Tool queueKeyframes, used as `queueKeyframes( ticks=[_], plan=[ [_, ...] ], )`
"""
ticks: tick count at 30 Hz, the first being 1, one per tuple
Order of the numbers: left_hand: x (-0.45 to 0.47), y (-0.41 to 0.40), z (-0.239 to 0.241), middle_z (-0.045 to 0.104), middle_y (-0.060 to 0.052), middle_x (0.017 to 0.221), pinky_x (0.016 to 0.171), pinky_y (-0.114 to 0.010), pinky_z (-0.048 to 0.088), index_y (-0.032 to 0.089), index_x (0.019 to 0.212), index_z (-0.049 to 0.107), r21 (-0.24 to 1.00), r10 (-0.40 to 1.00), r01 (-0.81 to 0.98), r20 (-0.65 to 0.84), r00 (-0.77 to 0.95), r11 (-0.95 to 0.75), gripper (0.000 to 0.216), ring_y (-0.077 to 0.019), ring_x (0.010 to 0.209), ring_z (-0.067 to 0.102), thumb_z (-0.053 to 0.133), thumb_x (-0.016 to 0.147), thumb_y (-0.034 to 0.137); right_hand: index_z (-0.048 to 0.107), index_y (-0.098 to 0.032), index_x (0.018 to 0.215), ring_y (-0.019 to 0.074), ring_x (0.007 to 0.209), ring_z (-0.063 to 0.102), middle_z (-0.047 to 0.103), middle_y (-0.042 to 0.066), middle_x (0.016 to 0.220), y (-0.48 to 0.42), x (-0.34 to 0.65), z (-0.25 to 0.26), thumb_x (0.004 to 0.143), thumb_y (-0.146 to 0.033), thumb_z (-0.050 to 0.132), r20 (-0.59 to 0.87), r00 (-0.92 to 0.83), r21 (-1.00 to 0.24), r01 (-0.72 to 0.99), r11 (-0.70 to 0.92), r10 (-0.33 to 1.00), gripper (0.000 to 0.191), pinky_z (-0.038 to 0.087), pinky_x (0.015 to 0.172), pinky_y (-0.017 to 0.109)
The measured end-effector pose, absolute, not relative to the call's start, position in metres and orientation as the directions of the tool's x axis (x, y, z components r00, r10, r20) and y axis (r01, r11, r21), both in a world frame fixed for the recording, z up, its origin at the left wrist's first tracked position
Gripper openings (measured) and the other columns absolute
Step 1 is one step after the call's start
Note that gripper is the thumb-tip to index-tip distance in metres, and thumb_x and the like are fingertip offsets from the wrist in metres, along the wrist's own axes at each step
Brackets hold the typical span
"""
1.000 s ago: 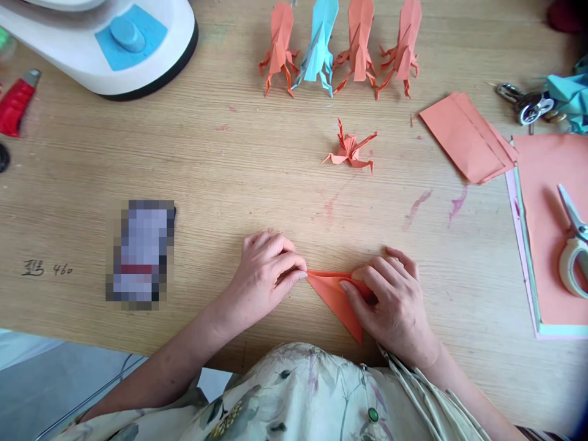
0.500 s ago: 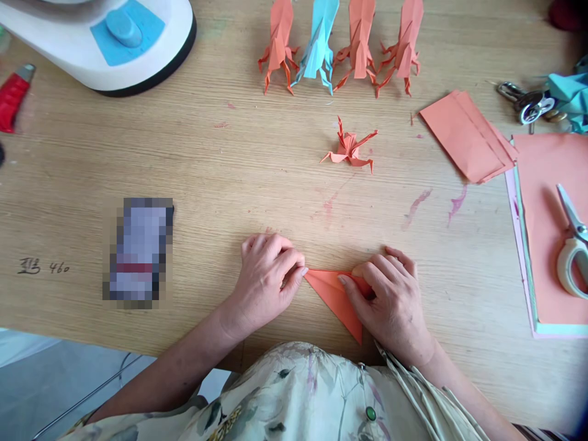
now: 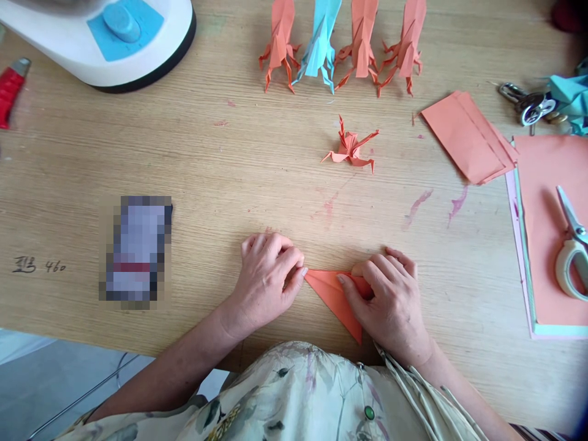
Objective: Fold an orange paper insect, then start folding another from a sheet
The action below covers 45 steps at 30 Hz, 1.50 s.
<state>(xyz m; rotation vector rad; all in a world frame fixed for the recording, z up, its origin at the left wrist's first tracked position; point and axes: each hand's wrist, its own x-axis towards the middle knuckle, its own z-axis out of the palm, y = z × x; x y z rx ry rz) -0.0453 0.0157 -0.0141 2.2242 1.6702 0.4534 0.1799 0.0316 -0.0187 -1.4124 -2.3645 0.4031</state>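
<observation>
An orange piece of origami paper [image 3: 337,300], folded into a triangle, lies at the table's near edge with one point toward my body. My left hand [image 3: 271,275] pinches its left corner between thumb and forefinger. On the right side, my right hand [image 3: 388,297] grips the upper edge, thumb on top and the other fingers curled; they hide that corner. Farther up the table sits a small orange folded-paper figure [image 3: 350,147] with thin pointed limbs, apart from both hands.
Several folded-paper figures [image 3: 362,43], orange and one blue, stand in a row at the back. Orange paper sheets [image 3: 466,138] lie to the right, near scissors [image 3: 572,239] on a larger paper stack [image 3: 542,275]. A blurred-out phone-like object [image 3: 138,251] lies left; a white appliance base [image 3: 151,55] stands behind.
Both hands keep the same hold on the folded paper. The view has shifted very slightly; nothing else has visibly moved.
</observation>
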Motion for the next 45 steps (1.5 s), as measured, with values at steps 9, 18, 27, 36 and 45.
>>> queueKeyframes(
  ticks=[9, 18, 27, 36, 45],
  plan=[
    [-0.050, 0.012, -0.013, 0.061, -0.007, 0.096, 0.088, -0.045, 0.039, 0.020, 0.084, 0.059, 0.493, 0.962, 0.827, 0.089, 0.259, -0.268, 0.006, -0.0241, 0.093, 0.053, 0.058, 0.090, 0.019, 0.051, -0.022, 0.068, 0.0164, 0.066, 0.051, 0.049, -0.003, 0.062, 0.033, 0.176, -0.017, 0.093, -0.028, 0.061, 0.152, -0.421, -0.394, 0.804, 0.446, 0.894, 0.028, 0.040, 0.097, 0.042],
    [-0.048, -0.026, -0.019, 0.067, -0.003, 0.087, 0.094, -0.041, 0.040, 0.019, 0.134, 0.059, 0.336, 0.887, 0.825, 0.258, 0.383, -0.454, 0.041, -0.0177, 0.081, 0.056, 0.052, 0.094, 0.012, 0.051, -0.022, 0.068, 0.0166, 0.065, 0.050, 0.049, -0.003, 0.061, 0.034, 0.176, -0.016, 0.094, -0.028, 0.060, 0.152, -0.432, -0.399, 0.796, 0.455, 0.889, 0.028, 0.040, 0.096, 0.041],
    [-0.046, -0.029, -0.026, 0.065, -0.003, 0.080, 0.096, -0.042, 0.043, 0.012, 0.131, 0.061, 0.279, 0.881, 0.842, 0.256, 0.398, -0.461, 0.038, -0.0178, 0.077, 0.056, 0.048, 0.095, 0.008, 0.051, -0.022, 0.067, 0.0168, 0.065, 0.050, 0.049, -0.003, 0.061, 0.034, 0.177, -0.017, 0.094, -0.028, 0.060, 0.143, -0.435, -0.414, 0.790, 0.453, 0.889, 0.029, 0.039, 0.096, 0.041],
    [-0.046, -0.030, -0.027, 0.064, -0.004, 0.081, 0.095, -0.041, 0.046, 0.005, 0.129, 0.058, 0.270, 0.876, 0.842, 0.270, 0.399, -0.467, 0.035, -0.0174, 0.078, 0.057, 0.052, 0.094, 0.008, 0.051, -0.022, 0.067, 0.0165, 0.065, 0.050, 0.049, -0.003, 0.061, 0.034, 0.177, -0.017, 0.095, -0.028, 0.060, 0.157, -0.441, -0.401, 0.790, 0.465, 0.884, 0.029, 0.039, 0.097, 0.042],
    [-0.046, -0.028, -0.026, 0.060, -0.005, 0.079, 0.092, -0.041, 0.050, 0.005, 0.127, 0.059, 0.230, 0.868, 0.851, 0.290, 0.403, -0.472, 0.035, -0.0177, 0.077, 0.056, 0.051, 0.094, 0.008, 0.050, -0.022, 0.067, 0.0166, 0.065, 0.050, 0.049, -0.003, 0.062, 0.034, 0.177, -0.017, 0.095, -0.028, 0.059, 0.152, -0.445, -0.399, 0.789, 0.467, 0.883, 0.030, 0.039, 0.097, 0.042]
  ],
)
